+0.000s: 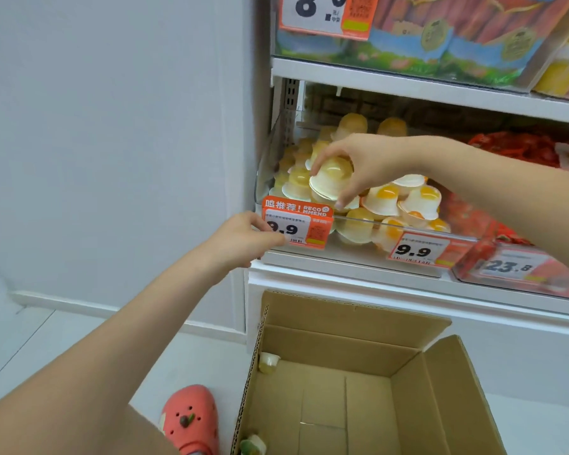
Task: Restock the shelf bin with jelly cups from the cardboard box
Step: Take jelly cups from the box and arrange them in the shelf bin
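Observation:
My right hand (365, 162) grips a yellow jelly cup (330, 182) from above, holding it over the left part of the clear shelf bin (408, 222). The bin is heaped with several yellow and white-orange jelly cups (404, 198). My left hand (243, 238) holds the bin's front left corner by the orange 9.9 price tag (298, 224), fingers curled on its edge. On the floor below stands the open cardboard box (352, 389); one jelly cup (268, 362) lies in its back left corner and another (253, 446) at its near left.
A white shelf board (408, 83) hangs just above the bin, with bagged snacks on it. Red packets (523, 146) fill the bin to the right, tagged 23.8. A white wall stands at the left. My red clog (191, 418) is beside the box.

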Demonstrator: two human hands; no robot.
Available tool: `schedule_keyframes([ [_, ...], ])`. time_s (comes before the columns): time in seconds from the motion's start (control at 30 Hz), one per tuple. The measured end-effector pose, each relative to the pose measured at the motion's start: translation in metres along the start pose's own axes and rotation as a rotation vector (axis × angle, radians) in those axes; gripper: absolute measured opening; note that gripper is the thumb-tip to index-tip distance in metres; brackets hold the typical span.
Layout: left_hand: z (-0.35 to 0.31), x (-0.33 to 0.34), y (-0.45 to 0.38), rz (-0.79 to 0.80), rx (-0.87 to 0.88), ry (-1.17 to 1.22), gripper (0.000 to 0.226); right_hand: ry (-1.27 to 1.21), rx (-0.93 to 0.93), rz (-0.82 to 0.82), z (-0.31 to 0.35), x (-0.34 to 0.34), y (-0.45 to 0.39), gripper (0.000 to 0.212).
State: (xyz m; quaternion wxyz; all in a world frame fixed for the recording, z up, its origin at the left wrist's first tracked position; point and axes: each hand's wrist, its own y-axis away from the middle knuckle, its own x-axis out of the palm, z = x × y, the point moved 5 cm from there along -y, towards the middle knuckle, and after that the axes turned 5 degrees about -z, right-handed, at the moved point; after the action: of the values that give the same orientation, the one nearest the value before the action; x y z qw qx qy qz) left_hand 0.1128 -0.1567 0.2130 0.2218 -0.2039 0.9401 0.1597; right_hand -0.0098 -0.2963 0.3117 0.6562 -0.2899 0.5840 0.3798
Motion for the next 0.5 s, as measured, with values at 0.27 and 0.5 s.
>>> schedule_keyframes([
  [0.27,0.013,0.003,-0.011,0.028,0.032,-0.086,0.025,-0.059,-0.059,0.081,0.009,0.011,-0.016,0.060],
  [0.5,0.005,0.012,-0.013,0.033,0.111,-0.041,0.025,-0.094,-0.066,0.186,0.006,0.016,-0.020,0.065],
])
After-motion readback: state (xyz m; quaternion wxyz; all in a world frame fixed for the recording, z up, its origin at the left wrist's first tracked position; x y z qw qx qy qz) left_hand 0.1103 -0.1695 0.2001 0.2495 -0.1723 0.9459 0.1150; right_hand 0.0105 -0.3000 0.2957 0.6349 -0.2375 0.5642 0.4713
